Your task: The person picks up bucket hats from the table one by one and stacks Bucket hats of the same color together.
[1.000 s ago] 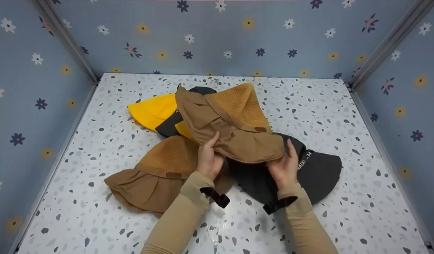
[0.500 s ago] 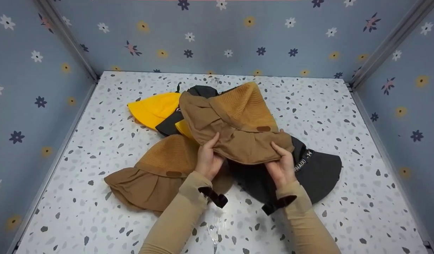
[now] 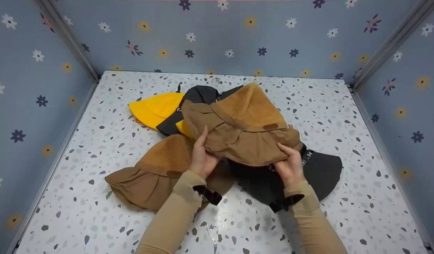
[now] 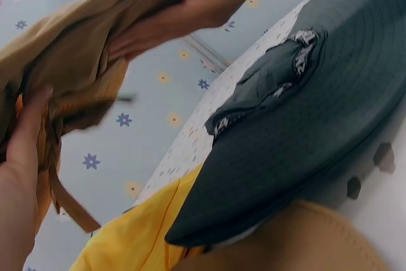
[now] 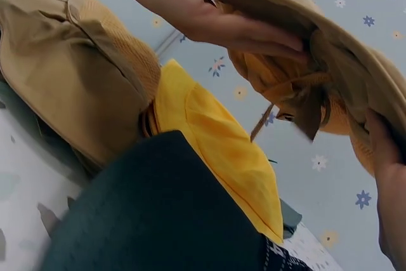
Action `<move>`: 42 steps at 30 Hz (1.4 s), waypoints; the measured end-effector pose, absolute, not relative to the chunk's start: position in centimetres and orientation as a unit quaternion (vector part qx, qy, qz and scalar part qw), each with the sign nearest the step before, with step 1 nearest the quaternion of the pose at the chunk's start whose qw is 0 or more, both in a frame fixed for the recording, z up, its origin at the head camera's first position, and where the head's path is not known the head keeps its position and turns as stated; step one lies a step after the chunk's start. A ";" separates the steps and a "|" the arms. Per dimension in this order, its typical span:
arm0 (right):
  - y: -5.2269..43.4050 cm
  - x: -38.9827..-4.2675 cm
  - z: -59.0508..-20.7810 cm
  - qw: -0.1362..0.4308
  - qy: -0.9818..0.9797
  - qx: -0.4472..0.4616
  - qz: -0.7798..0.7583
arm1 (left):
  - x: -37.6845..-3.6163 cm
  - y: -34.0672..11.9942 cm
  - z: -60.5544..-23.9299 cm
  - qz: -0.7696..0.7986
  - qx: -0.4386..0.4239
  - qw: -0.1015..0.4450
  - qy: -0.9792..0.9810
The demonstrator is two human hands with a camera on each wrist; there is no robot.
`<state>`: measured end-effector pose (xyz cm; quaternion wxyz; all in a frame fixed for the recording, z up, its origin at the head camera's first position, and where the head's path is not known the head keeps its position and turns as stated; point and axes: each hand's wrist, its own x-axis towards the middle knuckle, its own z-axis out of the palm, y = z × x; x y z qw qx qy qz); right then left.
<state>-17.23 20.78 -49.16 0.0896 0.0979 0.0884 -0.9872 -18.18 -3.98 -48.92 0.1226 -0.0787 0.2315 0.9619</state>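
Between the left hand and right hand hangs a soft brown hat with a bumpy knit top. Both hands pinch its floppy brim.

The brown hat is made of soft matt cloth, with a bumpy knitted top. The yellow hat is smooth cloth. The speckled table is seen to be hard and shiny.

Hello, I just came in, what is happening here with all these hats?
A person holds a brown hat up over the speckled table with both hands. The left hand grips the brim on one side and the right hand grips it on the other. Below lie a second brown hat, a dark grey hat and a yellow hat, overlapping one another in a loose pile.
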 end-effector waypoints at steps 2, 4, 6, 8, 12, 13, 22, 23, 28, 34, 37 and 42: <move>21.1 -17.3 -49.1 0.090 0.101 0.103 -0.985 | -18.2 -4.3 -48.9 0.960 -0.067 0.130 0.238; 21.5 -17.5 -49.1 0.088 0.114 0.100 -0.984 | -18.2 -4.7 -48.9 0.958 -0.060 0.139 0.244; 21.9 -17.5 -49.1 0.085 0.129 0.105 -0.982 | -18.1 -5.1 -49.0 0.954 -0.057 0.149 0.253; 22.2 -17.6 -49.1 0.086 0.137 0.108 -0.981 | -18.2 -5.3 -49.0 0.952 -0.051 0.156 0.257; 22.6 -17.6 -49.0 0.091 0.146 0.116 -0.978 | -18.1 -5.7 -49.0 0.949 -0.044 0.167 0.263; 22.7 -17.6 -49.0 0.092 0.150 0.116 -0.978 | -18.2 -5.8 -49.0 0.949 -0.044 0.169 0.263; 23.0 -17.5 -49.2 0.095 0.166 0.095 -0.977 | -18.2 -6.1 -49.0 0.939 -0.037 0.178 0.291; 23.1 -17.5 -49.2 0.094 0.163 0.091 -0.978 | -18.2 -6.1 -49.0 0.938 -0.036 0.175 0.297; 23.4 -17.5 -49.2 0.082 0.168 0.089 -0.978 | -18.2 -6.2 -49.0 0.936 -0.045 0.156 0.312; 23.9 -17.4 -49.2 0.065 0.197 0.087 -0.974 | -18.3 -6.4 -48.9 0.938 -0.079 0.119 0.316; 24.0 -17.6 -49.2 0.063 0.211 0.084 -0.972 | -18.3 -6.9 -48.9 0.937 -0.094 0.109 0.320; 23.9 -18.1 -49.1 0.074 0.243 0.100 -0.962 | -18.3 -8.2 -48.8 0.939 -0.080 0.096 0.320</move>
